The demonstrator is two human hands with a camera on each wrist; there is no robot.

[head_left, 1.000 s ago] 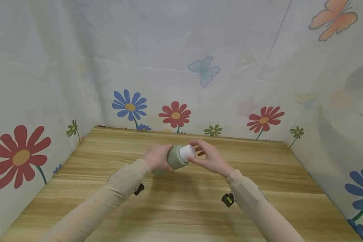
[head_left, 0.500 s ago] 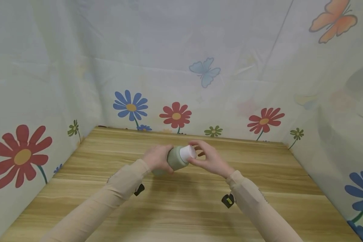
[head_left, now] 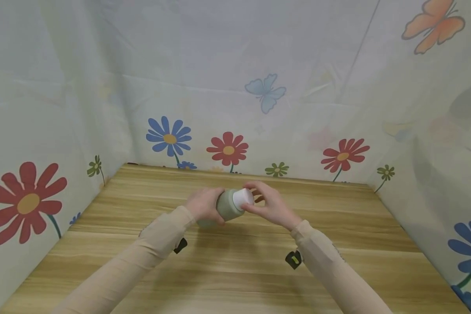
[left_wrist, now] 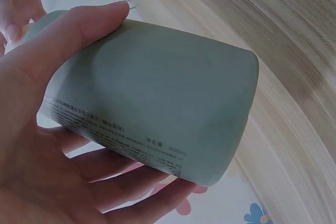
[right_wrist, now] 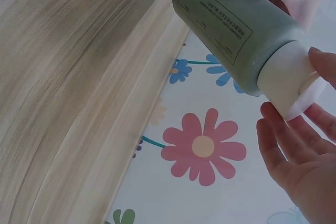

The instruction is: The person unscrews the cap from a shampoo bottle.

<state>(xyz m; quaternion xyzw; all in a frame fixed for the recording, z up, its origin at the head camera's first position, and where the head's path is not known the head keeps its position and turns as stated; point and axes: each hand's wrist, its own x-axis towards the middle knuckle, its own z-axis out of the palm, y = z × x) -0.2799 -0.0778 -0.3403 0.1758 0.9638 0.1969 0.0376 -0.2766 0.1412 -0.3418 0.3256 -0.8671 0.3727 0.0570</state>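
Note:
My left hand (head_left: pixel 206 205) grips a sage-green bottle (head_left: pixel 229 206) around its body, tilted with its white cap (head_left: pixel 243 199) toward the right. The fingertips of my right hand (head_left: pixel 272 207) hold the cap, thumb on one side and fingers on the other. Seen from the left wrist, the bottle (left_wrist: pixel 168 82) has its base toward the right, and small dark print with "400ml" runs along its lower side. A framed text label marks the bottle (right_wrist: pixel 236 30) in the right wrist view, where the cap (right_wrist: pixel 289 74) is seated on its neck.
Under the hands is a wood-grain table (head_left: pixel 227 270). White cloth (head_left: pixel 204 87) printed with flowers and butterflies encloses its back and sides. A small black device (head_left: pixel 293 260) sits at the right wrist, another black device (head_left: pixel 180 245) at the left.
My right hand and wrist have shifted very slightly left. The left hand and the bottle stay in place.

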